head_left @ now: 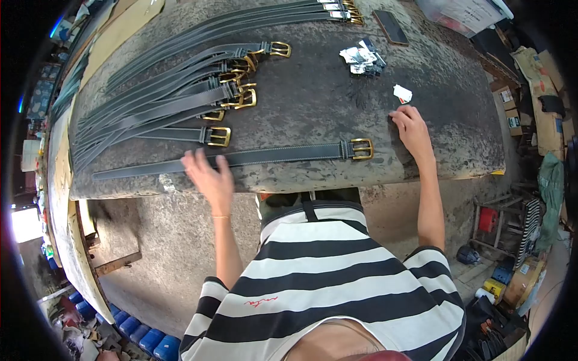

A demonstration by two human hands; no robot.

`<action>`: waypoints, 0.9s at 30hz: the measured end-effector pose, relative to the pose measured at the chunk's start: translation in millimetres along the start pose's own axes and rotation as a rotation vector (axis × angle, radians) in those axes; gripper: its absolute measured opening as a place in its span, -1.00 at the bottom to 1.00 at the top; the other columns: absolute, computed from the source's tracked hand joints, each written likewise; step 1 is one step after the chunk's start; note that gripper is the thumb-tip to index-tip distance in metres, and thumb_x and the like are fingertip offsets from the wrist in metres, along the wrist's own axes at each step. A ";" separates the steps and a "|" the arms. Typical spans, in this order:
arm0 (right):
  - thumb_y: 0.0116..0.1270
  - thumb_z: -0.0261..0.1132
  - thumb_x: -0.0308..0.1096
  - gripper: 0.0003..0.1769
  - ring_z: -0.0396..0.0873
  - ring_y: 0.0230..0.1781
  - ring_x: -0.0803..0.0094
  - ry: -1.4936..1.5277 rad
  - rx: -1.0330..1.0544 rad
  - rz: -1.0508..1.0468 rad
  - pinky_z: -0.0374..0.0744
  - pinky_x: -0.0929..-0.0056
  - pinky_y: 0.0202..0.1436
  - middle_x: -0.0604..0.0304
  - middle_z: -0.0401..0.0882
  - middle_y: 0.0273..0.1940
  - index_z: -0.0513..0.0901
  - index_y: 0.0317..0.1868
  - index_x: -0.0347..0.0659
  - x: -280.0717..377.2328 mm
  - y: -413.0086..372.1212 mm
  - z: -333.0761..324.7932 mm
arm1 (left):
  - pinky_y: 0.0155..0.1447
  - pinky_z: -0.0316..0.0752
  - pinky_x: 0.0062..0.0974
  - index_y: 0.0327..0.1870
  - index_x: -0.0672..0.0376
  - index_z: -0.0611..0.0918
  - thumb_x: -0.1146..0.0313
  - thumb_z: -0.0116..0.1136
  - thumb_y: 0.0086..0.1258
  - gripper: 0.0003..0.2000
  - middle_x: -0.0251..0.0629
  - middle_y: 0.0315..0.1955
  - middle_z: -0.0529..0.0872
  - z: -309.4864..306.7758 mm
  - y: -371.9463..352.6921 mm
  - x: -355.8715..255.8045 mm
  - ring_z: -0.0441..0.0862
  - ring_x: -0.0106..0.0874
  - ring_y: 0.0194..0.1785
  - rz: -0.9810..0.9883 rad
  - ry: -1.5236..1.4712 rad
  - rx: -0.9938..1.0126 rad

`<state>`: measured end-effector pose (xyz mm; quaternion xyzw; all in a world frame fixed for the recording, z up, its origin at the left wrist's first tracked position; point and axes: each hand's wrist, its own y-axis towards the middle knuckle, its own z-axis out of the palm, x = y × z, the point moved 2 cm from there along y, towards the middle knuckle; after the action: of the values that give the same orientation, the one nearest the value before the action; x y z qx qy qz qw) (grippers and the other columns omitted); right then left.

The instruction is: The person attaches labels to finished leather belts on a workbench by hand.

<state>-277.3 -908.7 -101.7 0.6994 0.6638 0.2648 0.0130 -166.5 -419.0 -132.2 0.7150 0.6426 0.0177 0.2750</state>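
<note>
A dark leather belt with pale edge stitching and a gold buckle lies stretched out along the near edge of the table. Over its left half is my left hand, fingers spread and holding nothing. My right hand is to the right of the buckle, fingertips bent together low over the tabletop; I cannot tell what is between them. Just beyond those fingertips sits a small white tag. Farther back is a pile of silver and white tags.
Several more belts with gold buckles fan across the left of the worn table. A tagged bundle of belts runs along the back. A phone and a plastic bin are at the back right. A metal stool stands right.
</note>
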 end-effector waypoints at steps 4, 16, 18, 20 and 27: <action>0.31 0.38 -0.54 -0.92 0.59 -0.06 0.07 0.072 -0.033 -0.094 0.59 0.14 -0.03 0.09 0.62 -0.18 0.69 -0.19 -0.32 6.7 -6.5 -3.1 | 0.41 0.50 -0.18 0.06 0.30 0.67 0.46 0.27 0.41 -0.75 -0.04 0.14 0.72 3.9 -26.4 -118.2 0.60 -0.09 0.37 0.263 -0.634 0.367; 0.39 0.32 -0.53 -0.90 0.58 -0.18 0.07 -0.042 -0.160 0.026 0.58 0.15 -0.08 0.03 0.57 -0.25 0.56 -0.16 -0.28 50.1 -9.2 -9.6 | -0.05 0.61 -0.32 -0.11 0.32 0.69 0.48 0.31 0.37 -0.85 -0.11 -0.12 0.73 58.5 -40.8 -240.8 0.70 -0.20 -0.06 0.356 -1.109 0.343; 0.41 0.32 -0.56 -0.87 0.61 -0.30 0.18 0.059 -0.223 0.233 0.61 0.25 -0.15 0.05 0.60 -0.28 0.61 -0.06 -0.29 80.8 -13.5 -20.3 | 0.10 0.62 -0.30 -0.02 0.31 0.67 0.46 0.35 0.34 -0.76 -0.07 0.00 0.73 57.3 -42.0 -233.6 0.70 -0.16 0.08 0.300 -1.138 0.479; 0.42 0.33 -0.57 -0.81 0.62 -0.32 0.23 0.193 -0.327 0.228 0.61 0.30 -0.17 0.06 0.62 -0.27 0.63 0.01 -0.29 109.9 -17.2 -13.7 | 0.22 0.57 -0.26 0.07 0.29 0.65 0.46 0.37 0.31 -0.68 -0.03 0.09 0.70 49.5 -39.3 -233.2 0.66 -0.12 0.19 0.365 -1.172 0.410; 0.44 0.32 -0.64 -0.80 0.72 -0.25 0.38 0.629 -0.385 0.193 0.66 0.46 -0.15 0.08 0.74 -0.18 0.70 0.03 -0.35 162.5 -8.5 -32.4 | -0.02 0.59 -0.41 0.16 0.31 0.65 0.56 0.20 0.44 -0.70 -0.14 -0.17 0.77 20.5 -43.0 -241.2 0.72 -0.41 -0.10 0.261 -1.395 0.819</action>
<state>-301.2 -766.5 -19.6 0.6279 0.5046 0.5864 -0.0853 -239.7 -649.5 -88.3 0.6743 0.1909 -0.6354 0.3242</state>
